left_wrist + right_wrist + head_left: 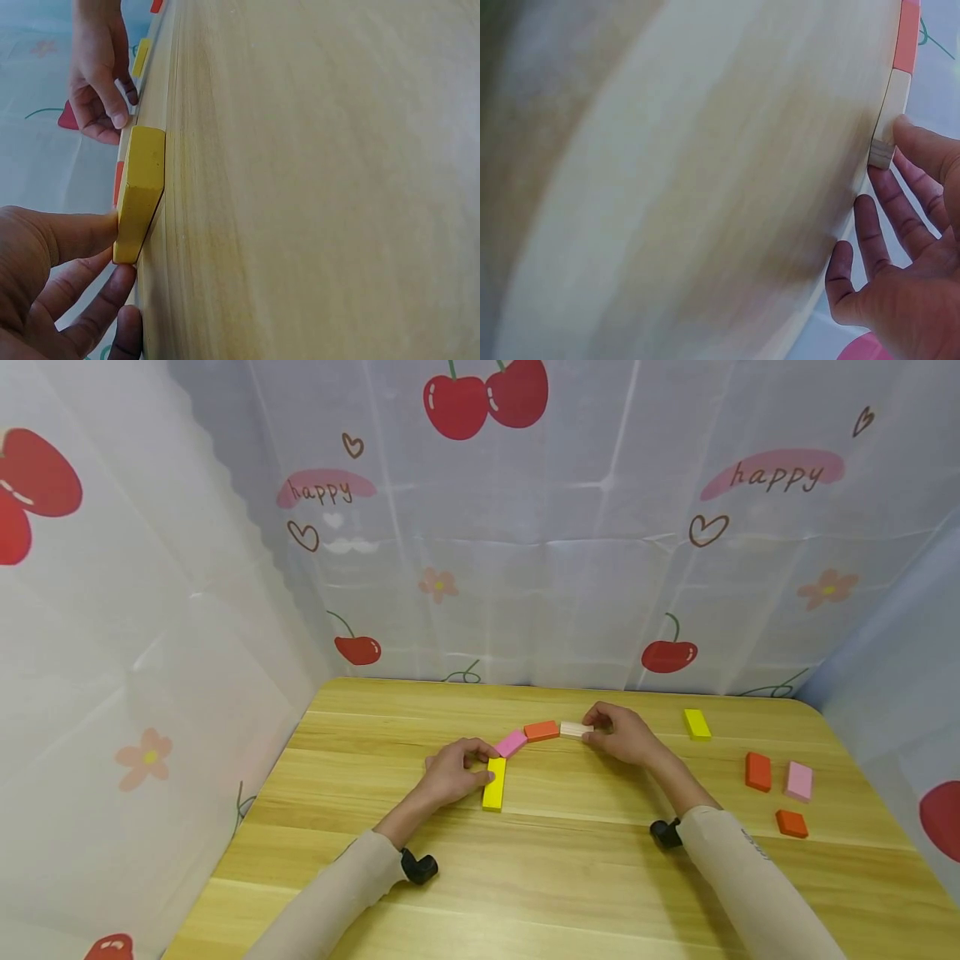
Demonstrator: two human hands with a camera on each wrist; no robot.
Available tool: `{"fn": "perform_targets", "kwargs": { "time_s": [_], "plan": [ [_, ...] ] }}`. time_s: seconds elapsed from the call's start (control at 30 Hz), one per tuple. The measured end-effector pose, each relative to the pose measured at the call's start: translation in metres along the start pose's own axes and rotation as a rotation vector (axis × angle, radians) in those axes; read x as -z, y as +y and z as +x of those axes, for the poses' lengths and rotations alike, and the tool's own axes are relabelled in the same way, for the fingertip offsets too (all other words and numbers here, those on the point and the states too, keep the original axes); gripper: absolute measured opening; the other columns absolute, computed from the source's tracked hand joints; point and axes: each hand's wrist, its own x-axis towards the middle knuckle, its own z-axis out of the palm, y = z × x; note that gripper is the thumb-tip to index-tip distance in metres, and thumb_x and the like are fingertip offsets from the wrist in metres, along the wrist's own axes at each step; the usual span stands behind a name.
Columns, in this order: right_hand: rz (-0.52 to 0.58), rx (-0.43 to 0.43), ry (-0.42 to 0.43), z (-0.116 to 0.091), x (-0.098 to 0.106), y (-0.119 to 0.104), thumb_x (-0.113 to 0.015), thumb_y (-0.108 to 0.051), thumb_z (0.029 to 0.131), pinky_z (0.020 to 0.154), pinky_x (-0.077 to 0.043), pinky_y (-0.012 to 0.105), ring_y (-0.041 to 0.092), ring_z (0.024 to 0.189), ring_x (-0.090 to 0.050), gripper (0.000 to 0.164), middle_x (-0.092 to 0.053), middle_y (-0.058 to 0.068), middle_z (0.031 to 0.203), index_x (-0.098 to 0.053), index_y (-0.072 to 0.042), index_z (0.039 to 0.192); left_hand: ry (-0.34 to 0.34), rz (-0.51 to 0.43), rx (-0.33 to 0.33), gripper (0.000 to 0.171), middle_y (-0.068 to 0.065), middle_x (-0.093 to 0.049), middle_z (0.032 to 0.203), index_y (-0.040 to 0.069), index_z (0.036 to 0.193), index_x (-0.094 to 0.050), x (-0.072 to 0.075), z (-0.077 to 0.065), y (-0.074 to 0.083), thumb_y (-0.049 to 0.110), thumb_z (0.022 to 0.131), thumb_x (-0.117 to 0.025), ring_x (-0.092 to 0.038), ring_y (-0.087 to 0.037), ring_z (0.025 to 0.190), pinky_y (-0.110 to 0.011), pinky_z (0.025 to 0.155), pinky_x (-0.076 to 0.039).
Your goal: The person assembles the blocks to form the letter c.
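Several wooden blocks form a curved row on the table. At its left end lies a yellow block, pinched near its far end by the thumb and fingers of my left hand. A pink block slants from there up to an orange block. Beside that, a plain wood block makes the right end. The thumb and fingertips of my right hand pinch its outer end; in the right wrist view the plain wood block meets the orange block.
On the table's right side lie another yellow block, a red-orange block, a pink block and a small orange block. A pale piece shows partly behind the left hand. A cherry-print curtain hangs behind the table.
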Motion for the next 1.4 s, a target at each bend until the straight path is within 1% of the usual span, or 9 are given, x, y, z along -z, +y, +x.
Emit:
{"fn": "perform_targets", "kwargs": {
  "time_s": [0.47, 0.6, 0.73, 0.9, 1.13, 1.3, 1.4],
  "plan": [
    [0.018, -0.004, 0.000, -0.002, 0.000, -0.003, -0.075, -0.015, 0.101, 0.106, -0.050, 0.058, 0.037, 0.114, -0.065, 0.022, -0.072, 0.020, 0.118, -0.068, -0.003, 0.118, 0.004, -0.005, -0.008, 0.022, 0.006, -0.075, 0.114, 0.030, 0.114, -0.078, -0.002, 0.001, -0.002, 0.021, 0.095, -0.084, -0.057, -0.020, 0.100, -0.052, 0.095, -0.024],
    [0.017, 0.006, -0.004, -0.003, 0.001, 0.000, -0.076, -0.019, 0.101, 0.106, -0.050, 0.060, 0.039, 0.115, -0.066, 0.031, -0.072, 0.021, 0.121, -0.068, -0.001, 0.125, 0.005, -0.002, -0.008, 0.022, 0.006, -0.075, 0.114, 0.030, 0.114, -0.078, -0.003, 0.001, -0.002, 0.021, 0.095, -0.084, -0.057, -0.020, 0.099, -0.052, 0.095, -0.023],
    [0.001, -0.013, -0.007, -0.007, 0.006, 0.006, -0.075, -0.025, 0.102, 0.107, -0.049, 0.060, 0.040, 0.118, -0.065, 0.042, -0.071, 0.024, 0.127, -0.065, 0.000, 0.134, 0.007, 0.003, -0.011, 0.022, 0.006, -0.075, 0.113, 0.030, 0.114, -0.078, -0.003, 0.000, -0.002, 0.021, 0.095, -0.083, -0.056, -0.020, 0.099, -0.051, 0.094, -0.023],
    [-0.006, -0.045, 0.022, -0.017, 0.020, 0.019, -0.071, -0.027, 0.105, 0.109, -0.048, 0.061, 0.043, 0.120, -0.064, 0.042, -0.070, 0.025, 0.130, -0.064, 0.001, 0.136, 0.012, 0.010, -0.018, 0.022, 0.005, -0.075, 0.113, 0.030, 0.114, -0.079, -0.003, 0.000, -0.002, 0.021, 0.095, -0.083, -0.056, -0.020, 0.099, -0.050, 0.092, -0.023],
    [-0.001, -0.088, 0.081, -0.039, 0.051, 0.038, -0.065, -0.029, 0.108, 0.110, -0.048, 0.065, 0.049, 0.130, -0.059, 0.044, -0.064, 0.028, 0.140, -0.063, 0.001, 0.140, 0.010, 0.014, -0.020, 0.021, 0.006, -0.074, 0.114, 0.030, 0.114, -0.078, -0.003, 0.001, -0.002, 0.021, 0.095, -0.083, -0.056, -0.020, 0.099, -0.050, 0.092, -0.023],
    [-0.046, -0.103, 0.146, -0.055, 0.071, 0.053, -0.065, -0.027, 0.108, 0.110, -0.045, 0.068, 0.053, 0.128, -0.057, 0.043, -0.062, 0.031, 0.139, -0.063, 0.004, 0.139, 0.009, 0.008, -0.020, 0.022, 0.004, -0.074, 0.114, 0.028, 0.115, -0.079, -0.003, 0.000, -0.002, 0.020, 0.095, -0.083, -0.057, -0.021, 0.099, -0.051, 0.093, -0.023],
    [-0.075, -0.128, 0.177, -0.061, 0.080, 0.063, -0.065, -0.025, 0.108, 0.110, -0.044, 0.070, 0.054, 0.126, -0.057, 0.043, -0.061, 0.034, 0.138, -0.062, 0.006, 0.138, 0.008, 0.001, -0.019, 0.022, 0.003, -0.074, 0.114, 0.027, 0.116, -0.079, -0.002, 0.000, -0.001, 0.020, 0.095, -0.083, -0.057, -0.022, 0.099, -0.051, 0.094, -0.022]
  ]
}}
